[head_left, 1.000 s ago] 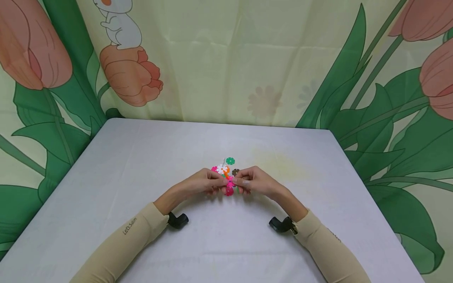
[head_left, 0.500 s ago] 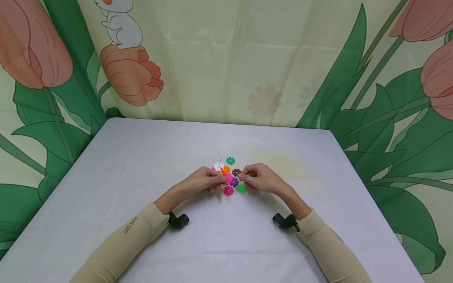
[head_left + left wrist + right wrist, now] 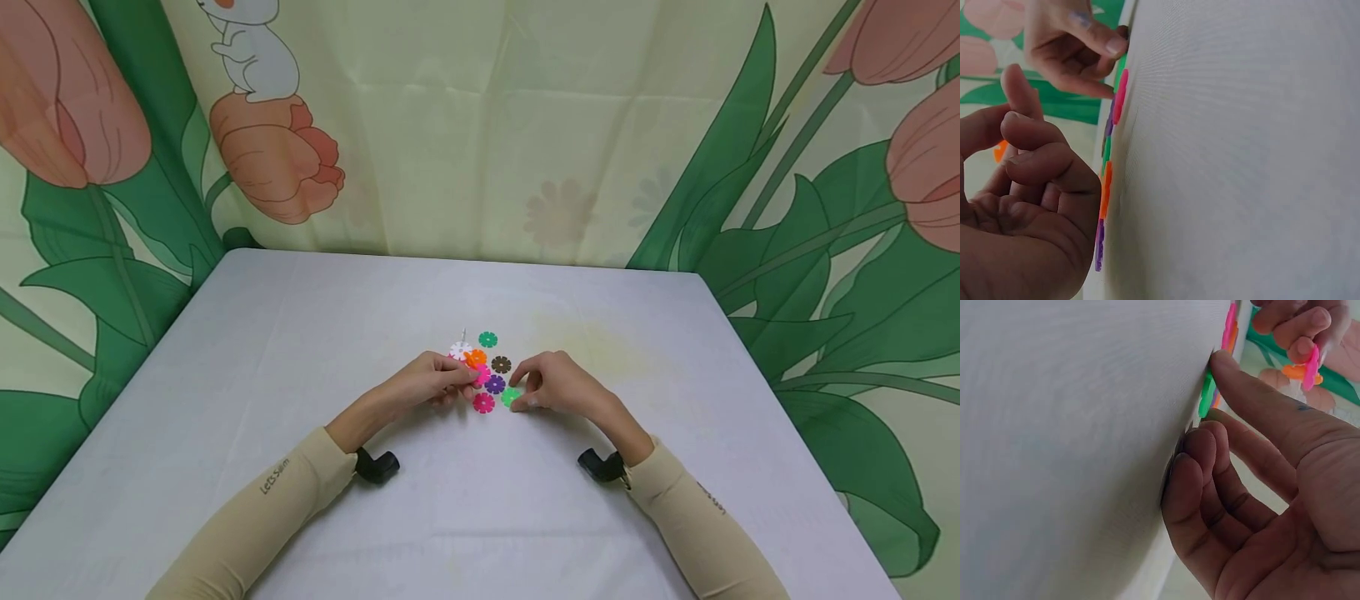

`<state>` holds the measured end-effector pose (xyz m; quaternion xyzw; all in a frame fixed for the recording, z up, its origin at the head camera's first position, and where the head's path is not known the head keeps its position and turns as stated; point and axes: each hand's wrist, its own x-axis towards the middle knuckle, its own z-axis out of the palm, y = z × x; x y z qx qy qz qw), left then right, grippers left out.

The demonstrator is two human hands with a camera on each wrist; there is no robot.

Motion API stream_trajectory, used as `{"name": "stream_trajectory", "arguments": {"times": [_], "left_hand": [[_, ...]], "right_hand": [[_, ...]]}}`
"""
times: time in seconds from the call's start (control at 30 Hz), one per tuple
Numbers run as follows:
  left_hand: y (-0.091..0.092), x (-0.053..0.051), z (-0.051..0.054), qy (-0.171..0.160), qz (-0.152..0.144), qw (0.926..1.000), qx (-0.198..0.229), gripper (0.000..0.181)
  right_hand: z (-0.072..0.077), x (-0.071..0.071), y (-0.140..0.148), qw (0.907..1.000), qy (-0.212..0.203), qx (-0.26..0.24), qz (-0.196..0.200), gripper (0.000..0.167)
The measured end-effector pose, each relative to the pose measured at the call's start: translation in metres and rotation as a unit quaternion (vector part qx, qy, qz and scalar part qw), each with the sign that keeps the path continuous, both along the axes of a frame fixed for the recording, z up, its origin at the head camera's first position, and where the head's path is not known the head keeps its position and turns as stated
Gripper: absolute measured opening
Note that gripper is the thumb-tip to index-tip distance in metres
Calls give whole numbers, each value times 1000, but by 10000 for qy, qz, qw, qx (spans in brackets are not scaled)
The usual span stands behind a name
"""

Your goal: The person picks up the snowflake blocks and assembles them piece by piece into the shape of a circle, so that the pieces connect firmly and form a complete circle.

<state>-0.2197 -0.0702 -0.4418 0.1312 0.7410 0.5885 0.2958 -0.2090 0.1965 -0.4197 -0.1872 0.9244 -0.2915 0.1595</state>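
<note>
My left hand [image 3: 438, 379] pinches a joined piece of notched plastic discs above the table. A pink disc [image 3: 1311, 367] and an orange disc [image 3: 1293, 371] of that piece show in the right wrist view, with a white disc [image 3: 461, 350] further back in the head view. The light green disc [image 3: 511, 397] lies flat on the cloth, and my right hand [image 3: 558, 385] has its thumb and forefinger at opposite edges of it. The other right fingers curl down against the table. Flat beside the green disc are a purple disc [image 3: 494, 384] and a deep pink disc [image 3: 483, 403].
A brown disc [image 3: 501, 364] and a dark green disc [image 3: 488, 339] lie behind the hands. More discs, one of them purple [image 3: 1099, 247], lie below the left hand. The white table [image 3: 480, 517] meets a flower-patterned curtain [image 3: 480, 150] at the back.
My right hand has come away from the joined piece, moved right, and lowered its fingers to the light green disc. My left hand still holds the joined piece and has barely moved.
</note>
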Motion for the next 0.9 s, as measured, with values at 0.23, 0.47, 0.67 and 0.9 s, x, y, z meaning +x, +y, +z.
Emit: {"name": "stream_trajectory", "arguments": {"times": [0.23, 0.47, 0.67, 0.9], "left_hand": [[0, -1, -1, 46, -47, 10000, 16, 31], [-1, -2, -3, 48, -75, 10000, 10, 29], [-1, -3, -4, 66, -86, 9999, -20, 29], [-2, -3, -4, 66, -79, 9999, 6, 30]], "right_hand": [[1, 0, -3, 9998, -123, 74, -102, 23], [0, 1, -2, 9995, -237, -163, -133, 24], [1, 0, 0, 9994, -222, -213, -148, 16], [-1, -4, 3, 9998, -162, -109, -77, 9]]}}
